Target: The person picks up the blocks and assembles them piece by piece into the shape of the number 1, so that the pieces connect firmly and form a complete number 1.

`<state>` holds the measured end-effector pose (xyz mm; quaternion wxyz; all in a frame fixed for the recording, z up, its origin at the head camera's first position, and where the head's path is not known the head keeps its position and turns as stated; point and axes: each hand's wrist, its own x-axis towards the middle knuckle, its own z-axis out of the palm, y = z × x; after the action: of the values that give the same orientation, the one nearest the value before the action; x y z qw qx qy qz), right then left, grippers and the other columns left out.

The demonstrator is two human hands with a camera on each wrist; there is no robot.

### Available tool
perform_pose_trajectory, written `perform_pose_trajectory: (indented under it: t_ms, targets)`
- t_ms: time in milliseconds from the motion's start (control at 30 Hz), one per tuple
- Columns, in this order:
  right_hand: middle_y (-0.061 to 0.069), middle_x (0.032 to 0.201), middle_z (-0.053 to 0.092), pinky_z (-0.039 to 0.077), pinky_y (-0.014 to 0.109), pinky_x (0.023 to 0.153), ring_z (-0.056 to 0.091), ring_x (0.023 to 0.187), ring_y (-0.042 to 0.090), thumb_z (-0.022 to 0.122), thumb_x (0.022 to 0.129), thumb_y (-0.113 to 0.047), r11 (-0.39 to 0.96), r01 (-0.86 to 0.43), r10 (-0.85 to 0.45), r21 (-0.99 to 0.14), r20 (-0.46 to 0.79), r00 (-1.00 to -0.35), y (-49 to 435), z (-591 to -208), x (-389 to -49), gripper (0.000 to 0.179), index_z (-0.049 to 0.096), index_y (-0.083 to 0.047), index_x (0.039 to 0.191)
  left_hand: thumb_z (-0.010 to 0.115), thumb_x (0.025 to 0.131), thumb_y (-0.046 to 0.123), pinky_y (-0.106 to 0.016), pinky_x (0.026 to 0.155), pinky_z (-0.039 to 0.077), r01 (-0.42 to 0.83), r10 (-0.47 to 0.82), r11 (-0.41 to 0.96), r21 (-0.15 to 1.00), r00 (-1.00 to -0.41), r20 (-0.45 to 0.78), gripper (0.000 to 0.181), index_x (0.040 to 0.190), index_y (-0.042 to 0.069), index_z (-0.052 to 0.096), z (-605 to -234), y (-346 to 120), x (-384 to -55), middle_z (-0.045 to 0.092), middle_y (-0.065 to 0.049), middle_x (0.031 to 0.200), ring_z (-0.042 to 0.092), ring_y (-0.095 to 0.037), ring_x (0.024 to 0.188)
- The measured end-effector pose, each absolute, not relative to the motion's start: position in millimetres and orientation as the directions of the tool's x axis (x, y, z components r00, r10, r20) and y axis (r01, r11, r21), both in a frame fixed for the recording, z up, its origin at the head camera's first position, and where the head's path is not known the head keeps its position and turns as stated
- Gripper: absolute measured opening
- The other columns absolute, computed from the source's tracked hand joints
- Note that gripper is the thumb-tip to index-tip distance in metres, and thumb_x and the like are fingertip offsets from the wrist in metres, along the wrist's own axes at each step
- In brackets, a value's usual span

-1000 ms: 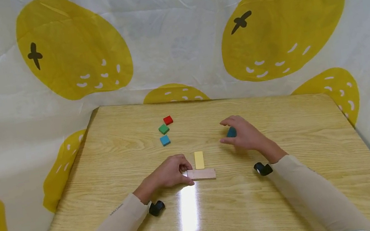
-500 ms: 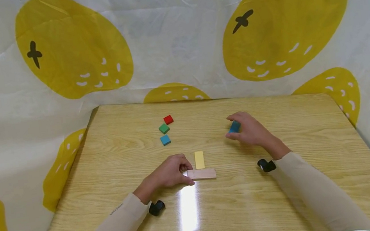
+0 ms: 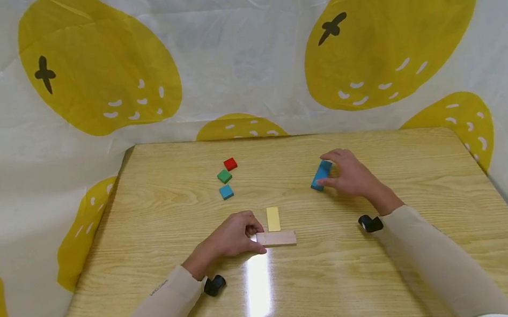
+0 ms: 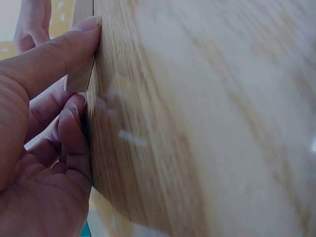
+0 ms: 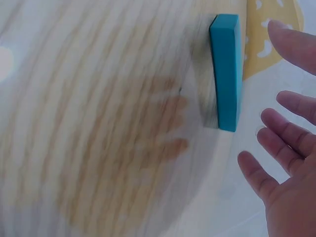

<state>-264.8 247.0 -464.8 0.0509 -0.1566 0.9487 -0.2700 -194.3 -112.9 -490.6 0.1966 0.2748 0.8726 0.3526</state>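
My left hand [image 3: 234,235] pinches the left end of a pale wooden block [image 3: 278,238] between thumb and fingers. In the left wrist view the thumb lies along the side of that block, which rests on the table. A flat yellow block [image 3: 273,219] lies just behind it, at or near its far edge. On the right, my right hand [image 3: 353,176] is beside a long blue block [image 3: 322,175] lying on the table. The right wrist view shows the blue block [image 5: 226,71] apart from the spread, fairly straight fingers [image 5: 284,133].
Toward the back, left of centre, small red [image 3: 230,164], green [image 3: 224,176] and blue [image 3: 226,191] square blocks lie in a loose row. The wood-grain table [image 3: 166,192] meets a fruit-print cloth [image 3: 238,47] at its back and left.
My right hand has drawn away to the right and back, uncovering more of the long blue block. The left hand and the wooden block stay put.
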Motion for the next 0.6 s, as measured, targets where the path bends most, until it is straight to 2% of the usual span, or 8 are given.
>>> perform_pose_trajectory:
  t_ms: [400,600]
  targets:
    - [0.033,0.155,0.040,0.030,0.068,0.118,0.033,0.144,0.054,0.080,0.093,-0.034,0.822,-0.254,-0.312,-0.510,-0.031,-0.949,256,-475,-267,0.082,0.042,0.008,0.153,0.094,0.078,0.029,-0.022,0.078,0.048,0.329,0.611,0.605,0.725,-0.776,-0.157,0.034,0.102,0.012,0.077,-491,-113,-196,0.062,0.005,0.095,0.055,-0.009,0.086]
    - [0.037,0.157,0.036,0.031,0.068,0.118,0.030,0.145,0.055,0.081,0.090,-0.040,0.853,-0.232,-0.300,-0.468,-0.076,-0.951,257,-480,-266,0.095,0.035,0.010,0.156,0.094,0.078,0.029,-0.022,0.077,0.048,0.327,0.616,0.599,0.731,-0.771,-0.160,0.033,0.101,0.012,0.078,-491,-113,-196,0.062,0.005,0.094,0.055,-0.009,0.086]
